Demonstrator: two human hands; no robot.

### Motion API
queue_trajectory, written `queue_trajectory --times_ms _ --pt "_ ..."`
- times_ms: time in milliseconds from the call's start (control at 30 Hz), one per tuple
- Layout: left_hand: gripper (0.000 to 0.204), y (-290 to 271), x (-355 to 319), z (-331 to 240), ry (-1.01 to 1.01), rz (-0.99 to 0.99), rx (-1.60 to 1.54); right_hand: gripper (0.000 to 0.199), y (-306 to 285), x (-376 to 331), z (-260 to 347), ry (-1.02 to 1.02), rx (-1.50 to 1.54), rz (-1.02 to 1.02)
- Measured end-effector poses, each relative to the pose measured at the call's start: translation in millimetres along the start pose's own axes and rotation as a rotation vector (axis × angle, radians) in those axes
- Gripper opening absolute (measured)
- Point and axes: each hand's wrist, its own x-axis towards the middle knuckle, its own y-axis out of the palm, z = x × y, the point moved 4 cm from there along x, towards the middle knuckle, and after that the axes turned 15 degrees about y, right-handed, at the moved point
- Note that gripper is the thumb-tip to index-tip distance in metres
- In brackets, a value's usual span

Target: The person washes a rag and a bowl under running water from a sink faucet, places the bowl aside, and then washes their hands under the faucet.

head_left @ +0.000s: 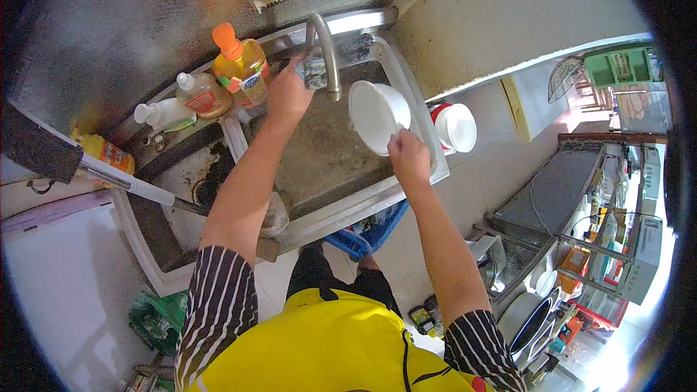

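A white bowl (380, 117) is tipped on its side over the right part of the sink (319, 149), its hollow facing left. My right hand (411, 156) grips the bowl's near rim, fingers closed. Behind the curved metal faucet (328, 54), my left hand (289, 94) is closed at a crumpled grey-blue bundle (312, 72), which looks like a cloth. The faucet partly covers this bundle, and my left fingertips are mostly hidden. The faucet's spout ends between my two hands, just left of the bowl.
Left of the faucet stand an orange-capped bottle (243, 69), a pump bottle (205, 96) and a white bottle (165, 112). A dark-ended pole (131, 181) slants over the left basin. Beyond the sink's right edge sits a white bucket (456, 128); a blue basket (370, 236) is below.
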Motion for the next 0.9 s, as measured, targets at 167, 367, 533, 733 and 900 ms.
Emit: queue_trajectory --times_ms 167,367,533,733,900 --pt "0.052 -8.0 -47.9 32.1 0.015 -0.144 -0.152 0.014 -30.7 6.1 15.4 -0.022 -0.093 0.009" --pt "0.033 -18.6 -115.0 27.5 -0.072 -0.206 -0.414 0.012 -91.4 18.9 7.3 -0.263 -0.185 -0.242" --pt "0.019 -5.6 -171.2 50.9 -0.393 0.067 -0.389 0.017 -161.3 13.5 30.5 -0.331 -0.056 -0.356" --pt "0.027 -8.3 -210.1 3.0 -0.43 -0.093 -0.564 0.02 -89.7 -3.1 -20.2 -0.519 0.081 -0.148" --pt "0.022 -9.3 -237.4 -26.4 -0.445 -0.294 -0.632 0.017 -7.7 -14.2 -34.2 -0.469 0.03 0.092"
